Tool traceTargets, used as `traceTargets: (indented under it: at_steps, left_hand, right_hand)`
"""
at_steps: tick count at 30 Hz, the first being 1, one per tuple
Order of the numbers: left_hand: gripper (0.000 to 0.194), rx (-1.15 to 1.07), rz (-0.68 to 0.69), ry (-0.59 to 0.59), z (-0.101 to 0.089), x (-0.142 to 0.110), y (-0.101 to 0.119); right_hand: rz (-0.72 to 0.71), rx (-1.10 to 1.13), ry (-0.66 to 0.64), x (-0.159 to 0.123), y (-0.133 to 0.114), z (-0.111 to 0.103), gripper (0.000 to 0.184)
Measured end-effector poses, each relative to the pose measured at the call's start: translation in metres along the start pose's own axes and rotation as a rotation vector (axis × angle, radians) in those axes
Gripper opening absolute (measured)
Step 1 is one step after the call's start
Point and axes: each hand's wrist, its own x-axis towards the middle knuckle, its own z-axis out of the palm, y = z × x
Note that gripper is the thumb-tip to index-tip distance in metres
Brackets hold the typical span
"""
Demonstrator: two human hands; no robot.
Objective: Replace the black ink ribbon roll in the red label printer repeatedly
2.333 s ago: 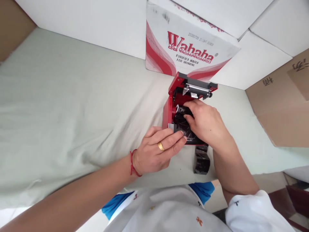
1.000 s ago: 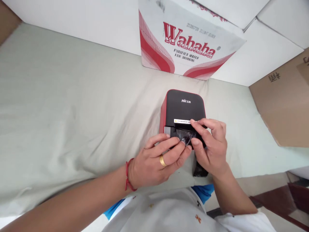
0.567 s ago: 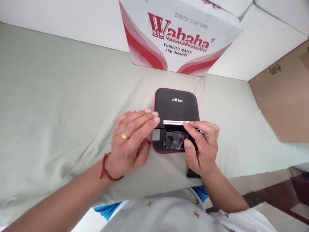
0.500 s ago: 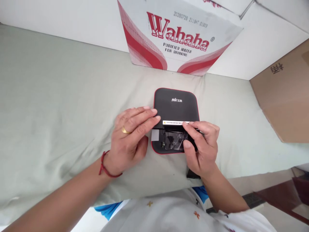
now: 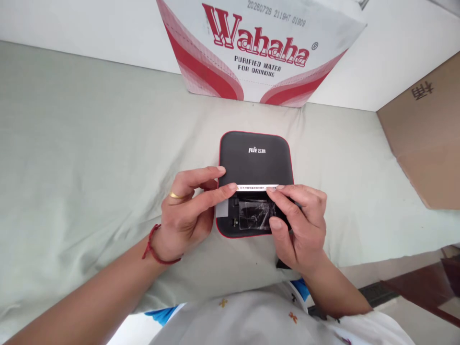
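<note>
A black, rounded-square device [image 5: 256, 167] with a red edge and a white logo lies on the cloth. A narrow white label [image 5: 257, 188] runs across it, just above an open recess with wrinkled clear film [image 5: 253, 214] inside. My left hand [image 5: 192, 203] is at the device's left edge, its index fingertip on the rim and its thumb on the label's left end. From the right side, my right hand [image 5: 300, 218] grips the device, with fingertips on the label's right part and the thumb over the recess. That hand hides the device's lower right corner.
A pale green cloth [image 5: 89, 143] covers the work surface. Behind the device stands a white and red Wahaha water carton [image 5: 258, 72] against a white wall. A brown cardboard box [image 5: 427, 143] is at the right. Part of a black object [image 5: 283, 264] shows below my right hand.
My left fingers no longer lie flat over the device's edge; the thumb has come onto the label's left end. The device appears slightly further left, while the camera view has also shifted.
</note>
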Motion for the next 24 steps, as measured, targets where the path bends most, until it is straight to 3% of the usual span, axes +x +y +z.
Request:
traceTargets:
  at_steps: [3,7,13,20,24]
  left_hand:
    - [0.050,-0.020,-0.018,0.054,0.006,-0.002,-0.001]
    - [0.033,0.013,-0.010,0.037,0.008,-0.004,-0.004]
    - [0.035,0.050,0.039,0.001,0.003,-0.003,-0.009]
    - [0.027,-0.381,-0.288,-0.060,-0.006,0.002,-0.001]
    - [0.028,-0.517,-0.462,-0.092,-0.008,0.005,0.002]
  right_hand:
    - [0.013,0.007,0.005,0.001,-0.001,0.000,0.055]
    - [0.012,0.008,0.024,0.000,0.001,0.002,0.051]
    - [-0.102,0.082,0.137,-0.006,0.006,0.001,0.036]
    - [-0.165,0.153,0.150,-0.005,0.004,0.001,0.032]
    - [-0.161,0.177,0.151,-0.004,0.004,0.002,0.027]
